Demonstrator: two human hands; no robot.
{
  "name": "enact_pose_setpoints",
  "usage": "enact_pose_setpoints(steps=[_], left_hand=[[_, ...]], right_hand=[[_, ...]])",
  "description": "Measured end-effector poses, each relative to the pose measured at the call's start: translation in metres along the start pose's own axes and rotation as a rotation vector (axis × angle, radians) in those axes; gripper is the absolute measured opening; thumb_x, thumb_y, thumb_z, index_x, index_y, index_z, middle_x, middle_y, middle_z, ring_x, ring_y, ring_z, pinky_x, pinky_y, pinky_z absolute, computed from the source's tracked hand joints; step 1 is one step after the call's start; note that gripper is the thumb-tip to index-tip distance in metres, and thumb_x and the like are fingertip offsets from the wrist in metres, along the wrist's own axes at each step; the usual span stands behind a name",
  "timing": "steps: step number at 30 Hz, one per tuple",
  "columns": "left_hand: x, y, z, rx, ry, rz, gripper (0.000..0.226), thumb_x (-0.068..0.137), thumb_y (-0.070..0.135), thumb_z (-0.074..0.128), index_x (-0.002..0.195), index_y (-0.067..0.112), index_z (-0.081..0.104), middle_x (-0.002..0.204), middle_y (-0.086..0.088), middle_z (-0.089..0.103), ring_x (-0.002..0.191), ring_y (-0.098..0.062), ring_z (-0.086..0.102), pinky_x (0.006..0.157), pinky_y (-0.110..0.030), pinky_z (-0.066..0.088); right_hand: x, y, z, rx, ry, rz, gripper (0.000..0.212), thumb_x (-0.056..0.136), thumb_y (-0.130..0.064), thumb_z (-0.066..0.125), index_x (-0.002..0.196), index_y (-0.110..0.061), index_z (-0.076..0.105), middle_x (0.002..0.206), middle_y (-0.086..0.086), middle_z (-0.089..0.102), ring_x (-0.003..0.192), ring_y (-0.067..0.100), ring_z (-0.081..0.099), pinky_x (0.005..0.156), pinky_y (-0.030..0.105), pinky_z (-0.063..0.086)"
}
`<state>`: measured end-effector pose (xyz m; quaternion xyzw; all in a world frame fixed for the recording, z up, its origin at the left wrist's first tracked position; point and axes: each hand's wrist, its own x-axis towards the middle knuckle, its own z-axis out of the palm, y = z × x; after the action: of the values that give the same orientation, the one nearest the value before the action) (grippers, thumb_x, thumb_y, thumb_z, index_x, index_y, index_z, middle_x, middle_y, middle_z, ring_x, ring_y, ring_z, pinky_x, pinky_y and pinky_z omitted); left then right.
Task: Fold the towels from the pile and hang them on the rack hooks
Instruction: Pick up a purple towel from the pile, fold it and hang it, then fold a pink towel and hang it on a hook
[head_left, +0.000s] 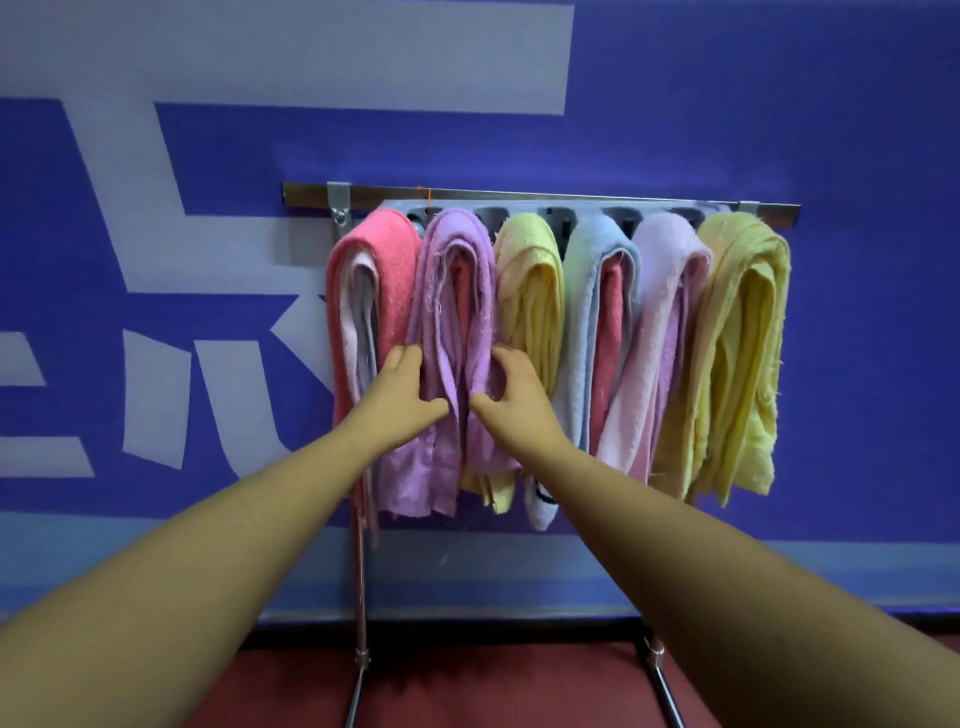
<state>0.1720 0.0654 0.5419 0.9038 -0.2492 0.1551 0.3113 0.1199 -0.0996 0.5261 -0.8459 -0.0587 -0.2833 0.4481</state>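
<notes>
Both of my grips are on the purple towel (457, 280). It hangs doubled over the second hook from the left of the rack (519, 196), between a coral towel (387, 260) and a yellow towel (535, 291). The left grip (402, 392) has its fingers at the towel's left edge and its thumb laid across the front. The right grip (511, 395) mirrors it, with fingers curled into the right edge and thumb on the front. Each is clamped on a fold of the cloth about halfway down. The hook itself is hidden under the fabric (only the grey hook plate (524, 208) shows between the towel tops).

The towel looks thin, soft and light, with frayed threads along its edges, and its layers hang uneven at the bottom. I judge it would slump or slide off the hook if tugged down on one side. I would take hold through all the layers of both hanging halves, not one loose edge, and smooth downward evenly. Six towels hang on the rack; the pile is out of view, so I cannot tell whether any remain.
</notes>
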Motion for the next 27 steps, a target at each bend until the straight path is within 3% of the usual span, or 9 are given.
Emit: enact_pose_setpoints(steps=[2,4,6,10,13,16,19,23,27], left_hand=[[-0.017,-0.007,0.003,-0.021,-0.030,-0.009,0.054,0.084,0.019,0.069,0.128,0.006,0.041,0.121,-0.005,0.037,0.104,-0.022,0.049,0.086,-0.028,0.039],[-0.037,-0.009,0.006,-0.049,-0.045,-0.034,0.064,0.084,0.016,0.069,0.139,0.006,0.039,0.127,-0.009,0.039,0.110,-0.022,0.050,0.093,-0.027,0.039],[-0.058,-0.008,0.009,-0.083,-0.050,-0.078,0.059,0.083,0.011,0.069,0.136,0.005,0.043,0.125,-0.012,0.043,0.106,-0.023,0.052,0.093,-0.023,0.038],[-0.097,-0.007,0.027,-0.086,-0.132,-0.155,0.054,0.080,0.021,0.067,0.128,0.007,0.047,0.116,-0.015,0.052,0.086,-0.018,0.049,0.082,-0.027,0.042],[-0.128,0.000,0.055,-0.078,-0.201,-0.216,0.048,0.084,0.019,0.067,0.127,0.008,0.048,0.116,-0.012,0.052,0.088,-0.021,0.053,0.078,-0.026,0.040],[-0.154,0.012,0.092,-0.065,-0.284,-0.212,0.045,0.085,0.019,0.065,0.126,0.006,0.051,0.119,-0.011,0.050,0.093,-0.018,0.051,0.082,-0.024,0.039],[-0.177,0.023,0.138,-0.064,-0.379,-0.209,0.041,0.085,0.020,0.064,0.122,0.007,0.053,0.116,-0.008,0.049,0.097,-0.017,0.054,0.083,-0.023,0.038],[-0.202,0.037,0.206,-0.066,-0.484,-0.207,0.037,0.085,0.021,0.063,0.119,0.008,0.054,0.116,-0.010,0.052,0.101,-0.023,0.055,0.087,-0.027,0.040],[-0.220,0.042,0.274,-0.070,-0.585,-0.233,0.039,0.084,0.021,0.065,0.120,0.007,0.056,0.118,-0.012,0.054,0.109,-0.027,0.056,0.093,-0.029,0.042]], right_hand=[[-0.021,0.002,-0.001,-0.003,-0.034,0.023,0.058,0.086,-0.010,0.063,0.141,-0.008,0.047,0.143,0.005,0.046,0.129,0.017,0.047,0.110,0.029,0.036],[-0.044,0.007,-0.004,-0.045,-0.073,0.054,0.056,0.088,-0.009,0.062,0.141,-0.006,0.046,0.144,0.005,0.044,0.130,0.018,0.046,0.109,0.026,0.034],[-0.072,0.012,-0.010,-0.102,-0.101,0.110,0.051,0.088,-0.014,0.061,0.137,-0.007,0.049,0.137,0.005,0.047,0.123,0.018,0.049,0.103,0.025,0.036],[-0.126,0.036,-0.024,-0.214,-0.166,0.214,0.033,0.080,-0.038,0.056,0.103,-0.015,0.054,0.102,0.004,0.049,0.093,0.017,0.046,0.081,0.030,0.037],[-0.168,0.062,-0.041,-0.275,-0.174,0.347,0.048,0.088,-0.024,0.063,0.130,-0.003,0.051,0.121,0.013,0.051,0.110,0.027,0.051,0.097,0.034,0.040],[-0.208,0.092,-0.061,-0.314,-0.199,0.471,0.061,0.091,-0.027,0.062,0.143,-0.002,0.044,0.138,0.019,0.048,0.130,0.032,0.047,0.108,0.036,0.037],[-0.242,0.122,-0.081,-0.353,-0.231,0.573,0.059,0.091,-0.029,0.062,0.140,-0.001,0.047,0.139,0.022,0.048,0.132,0.034,0.047,0.111,0.036,0.036],[-0.280,0.167,-0.106,-0.396,-0.221,0.697,0.047,0.081,-0.039,0.059,0.112,-0.004,0.058,0.115,0.021,0.058,0.114,0.037,0.054,0.094,0.034,0.041],[-0.311,0.218,-0.122,-0.422,-0.255,0.783,0.047,0.089,-0.024,0.063,0.128,-0.001,0.053,0.127,0.023,0.054,0.126,0.035,0.047,0.104,0.035,0.037]])
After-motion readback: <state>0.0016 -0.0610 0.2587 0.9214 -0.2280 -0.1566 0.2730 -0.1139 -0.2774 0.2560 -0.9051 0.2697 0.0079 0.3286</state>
